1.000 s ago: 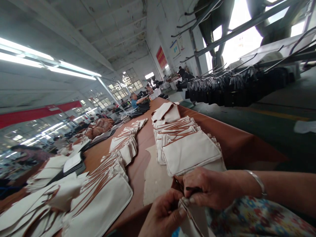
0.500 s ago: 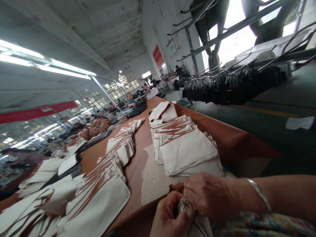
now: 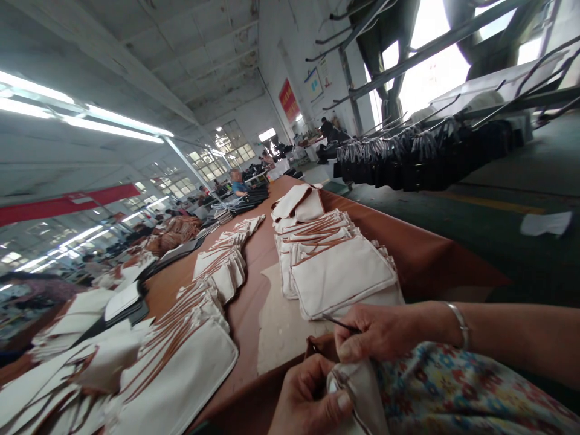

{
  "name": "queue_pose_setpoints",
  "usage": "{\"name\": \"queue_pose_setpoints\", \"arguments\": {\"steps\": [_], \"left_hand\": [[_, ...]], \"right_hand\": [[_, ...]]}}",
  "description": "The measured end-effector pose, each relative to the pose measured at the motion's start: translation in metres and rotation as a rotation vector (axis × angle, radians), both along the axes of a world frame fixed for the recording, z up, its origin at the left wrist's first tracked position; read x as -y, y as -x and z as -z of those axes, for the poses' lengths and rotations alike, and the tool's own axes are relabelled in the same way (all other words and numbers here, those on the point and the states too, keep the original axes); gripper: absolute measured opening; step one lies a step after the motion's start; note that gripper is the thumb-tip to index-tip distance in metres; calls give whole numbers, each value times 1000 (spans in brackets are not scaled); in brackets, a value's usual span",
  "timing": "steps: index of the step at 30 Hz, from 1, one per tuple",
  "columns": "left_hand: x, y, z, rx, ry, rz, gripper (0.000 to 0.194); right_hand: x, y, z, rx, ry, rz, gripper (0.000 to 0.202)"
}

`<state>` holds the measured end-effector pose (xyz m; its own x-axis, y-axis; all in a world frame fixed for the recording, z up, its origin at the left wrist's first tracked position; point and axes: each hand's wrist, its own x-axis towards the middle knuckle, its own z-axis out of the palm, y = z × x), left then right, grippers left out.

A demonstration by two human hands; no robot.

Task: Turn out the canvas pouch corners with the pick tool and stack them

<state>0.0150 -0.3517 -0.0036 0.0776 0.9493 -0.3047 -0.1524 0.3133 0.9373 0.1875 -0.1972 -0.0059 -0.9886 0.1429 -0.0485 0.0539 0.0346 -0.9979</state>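
My left hand (image 3: 308,399), low in the view, pinches the edge of a cream fabric piece (image 3: 365,393) between thumb and fingers. Just right of it, my right hand (image 3: 385,331) is closed round a thin dark tool (image 3: 339,324) whose tip points left, over the stack. The right fingers also lie at the top of the held piece. Behind my hands sits a stack of cream pieces with brown edges (image 3: 344,272). A long fanned row of similar pieces (image 3: 181,368) lies to the left.
The brown-covered table (image 3: 254,314) stretches away, with a beige sheet (image 3: 283,326) on it. Brown bundles (image 3: 174,235) and dark pieces lie along the left. A metal rack with hanging black items (image 3: 408,163) stands at the right. A person in blue (image 3: 238,184) is at the far left side.
My right hand has turned and shifted slightly up, and the thin tool now shows in it. More of the cream piece and the floral cloth is visible. My left hand keeps its pinch.
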Motion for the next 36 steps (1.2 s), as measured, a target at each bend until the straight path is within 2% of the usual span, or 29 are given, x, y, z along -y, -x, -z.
{"name": "queue_pose_setpoints", "arguments": {"steps": [3, 6, 9, 12, 14, 18, 21, 25, 30, 33, 36], "left_hand": [[-2, 3, 7, -62, -39, -18, 44], [-3, 3, 8, -82, -9, -43, 44], [-1, -1, 4, -57, 63, -88, 42], [0, -5, 2, -80, 51, -107, 43], [1, -6, 6, -83, 16, -102, 44], [0, -3, 19, -56, -14, -97, 45], [1, 0, 21, -60, -58, -68, 44], [3, 3, 17, -71, -69, -14, 42], [3, 3, 17, -68, -38, -34, 46], [1, 0, 15, -140, 0, -77, 51], [-1, -6, 10, -324, 0, -117, 53]], "right_hand": [[5, 3, 7, -135, -62, 8, 26], [5, 5, 14, 2, 36, 34, 26], [2, 3, 12, 177, 130, 54, 20], [1, 1, 6, 210, 158, 66, 15], [4, 0, 3, 183, 137, 79, 15], [11, -1, 0, 114, 87, 105, 39], [14, 2, -1, 45, 28, 94, 46], [13, 3, -6, 111, 41, 77, 44], [9, 3, -7, 151, 70, 10, 35], [11, 6, -3, 210, 19, 71, 29], [17, 11, 5, 204, -72, 179, 23]]}}
